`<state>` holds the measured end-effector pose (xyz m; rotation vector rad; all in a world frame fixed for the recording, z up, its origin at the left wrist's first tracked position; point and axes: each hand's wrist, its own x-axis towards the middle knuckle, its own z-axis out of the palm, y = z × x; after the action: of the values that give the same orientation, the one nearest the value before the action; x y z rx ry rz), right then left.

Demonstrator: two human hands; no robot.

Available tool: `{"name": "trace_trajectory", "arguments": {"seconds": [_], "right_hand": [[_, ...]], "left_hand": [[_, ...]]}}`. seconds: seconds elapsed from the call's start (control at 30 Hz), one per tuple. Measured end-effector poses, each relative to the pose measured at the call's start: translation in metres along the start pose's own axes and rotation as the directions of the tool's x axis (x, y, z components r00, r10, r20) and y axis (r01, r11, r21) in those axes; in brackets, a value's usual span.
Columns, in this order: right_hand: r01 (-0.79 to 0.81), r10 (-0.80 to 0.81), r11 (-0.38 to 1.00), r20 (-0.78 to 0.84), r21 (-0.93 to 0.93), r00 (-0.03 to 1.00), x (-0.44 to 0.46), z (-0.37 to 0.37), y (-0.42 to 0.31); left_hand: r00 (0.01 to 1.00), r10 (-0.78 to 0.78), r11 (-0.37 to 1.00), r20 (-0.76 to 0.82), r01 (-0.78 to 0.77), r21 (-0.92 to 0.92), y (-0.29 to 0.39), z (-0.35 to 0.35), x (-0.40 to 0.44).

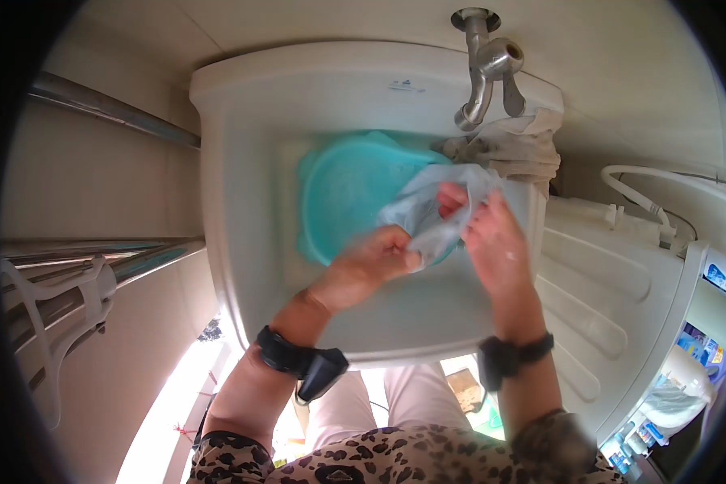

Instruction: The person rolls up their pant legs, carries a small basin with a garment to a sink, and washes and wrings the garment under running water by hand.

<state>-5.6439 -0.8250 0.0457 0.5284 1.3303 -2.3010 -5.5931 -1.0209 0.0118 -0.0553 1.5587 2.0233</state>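
Note:
A thin, wet, whitish cloth (427, 198) is stretched between my two hands, above the right side of a turquoise basin (319, 206). My left hand (373, 262) pinches its lower left edge. Around the cloth's right side are the fingers of my right hand (488, 234), with some fingertips showing through its opening. The basin stands in a white sink (250, 202) and seems to hold water. A metal faucet (480, 81) juts out above the sink's back right, its spout away from the cloth.
A greyish-beige cloth (516, 149) hangs over the sink's back right corner. Metal rails (121, 113) and a white hanger (44, 323) are at the left. To the right are a white ribbed panel (597, 298), a hose (637, 189) and several bottles.

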Motion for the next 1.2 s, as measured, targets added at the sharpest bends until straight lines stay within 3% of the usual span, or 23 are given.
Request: {"name": "trace_trajectory", "arguments": {"seconds": [0.03,0.07,0.1,0.17,0.2,0.23,0.3,0.43,0.5,0.57,0.6,0.7,0.8,0.9,1.0,1.1,1.2], "right_hand": [[-0.107,0.107,0.993,0.009,-0.042,0.994,0.002,-0.003,0.011],[-0.209,0.211,0.974,0.018,-0.084,0.977,0.004,-0.004,0.024],[-0.31,0.315,0.942,0.024,-0.128,0.949,0.006,-0.005,0.035],[-0.267,0.292,0.911,0.037,-0.313,0.956,0.0,-0.002,0.041],[-0.201,0.254,0.878,0.067,-0.435,0.965,-0.003,-0.001,0.039],[-0.128,0.217,0.827,0.102,-0.547,0.971,-0.005,0.0,0.038],[-0.168,0.216,0.891,0.07,-0.422,0.974,-0.006,-0.01,0.037],[-0.184,0.183,0.983,-0.037,-0.009,0.982,-0.008,-0.01,0.019],[0.014,-0.033,0.978,-0.092,-0.206,0.995,-0.01,-0.008,0.011],[0.165,-0.2,0.9,-0.047,-0.403,0.979,-0.015,-0.003,0.0],[0.191,-0.216,0.89,-0.015,-0.414,0.976,-0.016,-0.003,-0.003],[0.22,-0.235,0.932,-0.018,-0.287,0.972,-0.019,0.001,-0.006],[0.091,-0.083,0.99,-0.077,0.104,0.994,-0.026,-0.013,-0.002],[0.013,0.033,0.969,-0.181,0.245,0.983,-0.027,-0.029,0.014],[-0.012,0.049,0.981,-0.188,0.192,0.981,-0.034,-0.036,0.026],[-0.038,0.077,0.981,-0.202,0.191,0.976,-0.04,-0.043,0.031],[-0.074,0.101,0.976,-0.125,0.204,0.987,-0.044,-0.053,0.028]], "left_hand": [[0.998,-0.067,0.947,-0.002,0.063,-0.316,0.005,-0.003,-0.001],[0.992,-0.129,0.795,0.015,0.112,-0.597,0.009,-0.008,0.0],[0.991,-0.134,0.783,-0.011,0.098,-0.615,0.007,-0.015,0.003],[0.986,-0.152,0.749,-0.062,0.074,-0.658,0.005,-0.026,0.008],[0.958,-0.236,0.81,-0.162,0.102,-0.578,0.005,-0.03,0.008],[0.951,-0.21,0.873,-0.225,0.079,-0.482,0.002,-0.034,0.009],[0.927,-0.145,0.961,-0.346,0.05,-0.271,-0.009,-0.046,0.005],[0.868,-0.218,0.976,-0.447,0.191,-0.105,-0.004,-0.056,-0.003],[0.847,-0.173,0.977,-0.503,0.211,0.019,0.0,-0.055,-0.005],[0.885,-0.101,0.991,-0.454,0.048,-0.127,0.007,-0.057,-0.011],[0.899,-0.061,0.979,-0.434,-0.031,-0.201,0.011,-0.057,-0.014],[0.939,0.074,0.973,-0.336,-0.142,-0.182,0.031,-0.047,-0.027],[1.0,-0.015,1.0,-0.021,0.015,0.0,0.039,-0.028,-0.044],[0.932,-0.331,0.931,0.147,0.297,0.212,0.005,-0.007,-0.044],[0.933,-0.336,0.937,0.129,0.345,-0.054,-0.057,0.008,-0.042],[0.919,-0.391,0.92,-0.044,0.39,-0.026,-0.071,0.011,-0.03],[0.904,-0.283,0.929,-0.32,0.342,0.144,-0.072,0.003,-0.007]]}}
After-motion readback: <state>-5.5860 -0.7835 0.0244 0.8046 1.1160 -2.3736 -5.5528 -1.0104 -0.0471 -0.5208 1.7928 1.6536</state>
